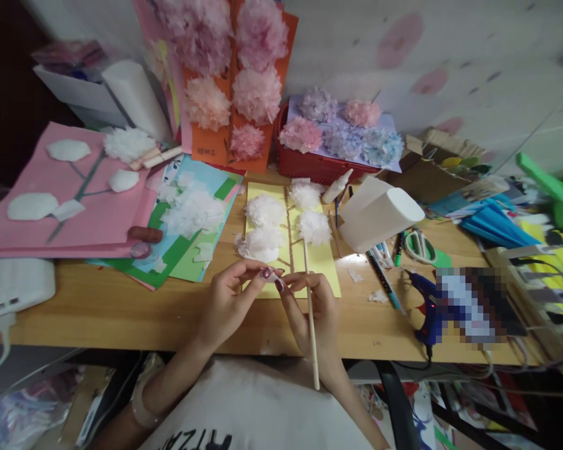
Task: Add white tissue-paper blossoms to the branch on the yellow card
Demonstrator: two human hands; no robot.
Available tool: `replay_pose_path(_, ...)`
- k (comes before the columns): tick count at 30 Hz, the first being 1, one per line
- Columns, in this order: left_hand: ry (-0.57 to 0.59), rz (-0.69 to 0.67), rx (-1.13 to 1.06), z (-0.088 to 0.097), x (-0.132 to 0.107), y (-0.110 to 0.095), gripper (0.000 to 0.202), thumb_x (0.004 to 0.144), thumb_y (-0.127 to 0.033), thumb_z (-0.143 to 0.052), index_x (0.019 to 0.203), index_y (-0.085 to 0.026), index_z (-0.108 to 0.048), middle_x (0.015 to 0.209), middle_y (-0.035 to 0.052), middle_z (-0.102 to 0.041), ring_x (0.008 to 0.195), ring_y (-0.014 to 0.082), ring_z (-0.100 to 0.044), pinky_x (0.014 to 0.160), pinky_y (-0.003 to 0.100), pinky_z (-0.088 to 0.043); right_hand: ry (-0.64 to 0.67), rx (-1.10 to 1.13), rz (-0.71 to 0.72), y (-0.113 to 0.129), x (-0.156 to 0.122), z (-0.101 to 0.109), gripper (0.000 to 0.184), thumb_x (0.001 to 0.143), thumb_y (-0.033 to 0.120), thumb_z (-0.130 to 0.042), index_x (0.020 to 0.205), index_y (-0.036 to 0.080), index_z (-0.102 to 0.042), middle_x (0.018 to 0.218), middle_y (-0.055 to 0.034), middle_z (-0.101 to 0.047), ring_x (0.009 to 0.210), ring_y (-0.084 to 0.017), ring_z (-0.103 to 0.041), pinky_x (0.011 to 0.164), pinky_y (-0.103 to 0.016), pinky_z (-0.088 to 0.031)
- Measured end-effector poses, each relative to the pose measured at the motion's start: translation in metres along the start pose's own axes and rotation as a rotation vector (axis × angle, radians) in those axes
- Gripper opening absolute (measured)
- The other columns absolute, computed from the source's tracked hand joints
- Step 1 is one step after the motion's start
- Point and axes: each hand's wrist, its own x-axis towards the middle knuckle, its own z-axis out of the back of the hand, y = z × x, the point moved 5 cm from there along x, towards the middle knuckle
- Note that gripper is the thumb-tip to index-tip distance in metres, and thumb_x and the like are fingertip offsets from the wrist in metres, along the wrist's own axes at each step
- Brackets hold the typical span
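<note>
My left hand (pixel 229 299) and my right hand (pixel 315 312) meet over the front edge of the wooden table (pixel 122 309). Both pinch a small white scrap of tissue (pixel 273 275) between thumb and fingertips. My right hand also grips a thin wooden stick (pixel 311 319) that runs from below my wrist up to a yellow card (pixel 326 265). Several white tissue pompoms (pixel 266 226) sit on that card along a drawn brown stem.
A pink card with white flowers (pixel 70 187) lies at left with another person's fingers (pixel 144 240) under it. A white roll (pixel 380 215), scissors (pixel 417 242), pens, a blue glue gun (pixel 426 306) and a red basket of coloured pompoms (pixel 319 164) stand behind and right.
</note>
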Motion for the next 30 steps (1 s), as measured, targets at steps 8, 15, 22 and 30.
replay_pose_path(8, 0.071, 0.068, -0.174, 0.003, 0.001, 0.007, 0.039, 0.078, -0.039, -0.080, 0.107, -0.019, -0.063, 0.094, 0.0071, -0.080, 0.092, 0.0213, -0.074, 0.088, 0.033, -0.056, -0.011, 0.094, -0.050, -0.002, 0.000, -0.002, 0.016, 0.090, 0.015, -0.065, 0.086, 0.024, -0.053, 0.087, 0.0012, -0.069, 0.083, -0.016, -0.068, 0.077, -0.030, -0.053)
replay_pose_path(15, -0.007, -0.014, -0.128, 0.008, -0.002, 0.003, 0.042, 0.075, -0.027, -0.080, 0.110, -0.020, -0.058, 0.089, 0.0029, -0.078, 0.087, 0.0178, -0.074, 0.085, 0.030, -0.057, 0.008, 0.088, -0.036, -0.002, -0.003, -0.003, 0.017, 0.089, 0.012, -0.063, 0.086, 0.025, -0.053, 0.088, 0.0030, -0.068, 0.083, -0.014, -0.067, 0.077, -0.027, -0.051)
replay_pose_path(22, -0.134, -0.182, 0.226, 0.013, -0.013, -0.003, 0.040, 0.083, -0.021, -0.072, 0.119, -0.023, -0.057, 0.091, 0.0034, -0.079, 0.092, 0.0207, -0.073, 0.086, 0.033, -0.054, 0.040, 0.018, -0.030, 0.001, -0.002, -0.006, 0.012, 0.091, 0.016, -0.062, 0.090, 0.024, -0.053, 0.089, -0.0002, -0.069, 0.084, -0.017, -0.067, 0.077, -0.030, -0.051)
replay_pose_path(30, -0.115, -0.504, 0.453, 0.011, -0.021, 0.000, 0.050, 0.086, -0.010, -0.066, 0.130, -0.028, -0.051, 0.102, 0.0015, -0.078, 0.102, 0.0190, -0.072, 0.101, 0.037, -0.049, 0.026, 0.064, -0.084, -0.004, -0.003, -0.008, 0.012, 0.091, 0.017, -0.061, 0.087, 0.024, -0.052, 0.088, -0.0002, -0.070, 0.082, -0.017, -0.069, 0.075, -0.030, -0.052)
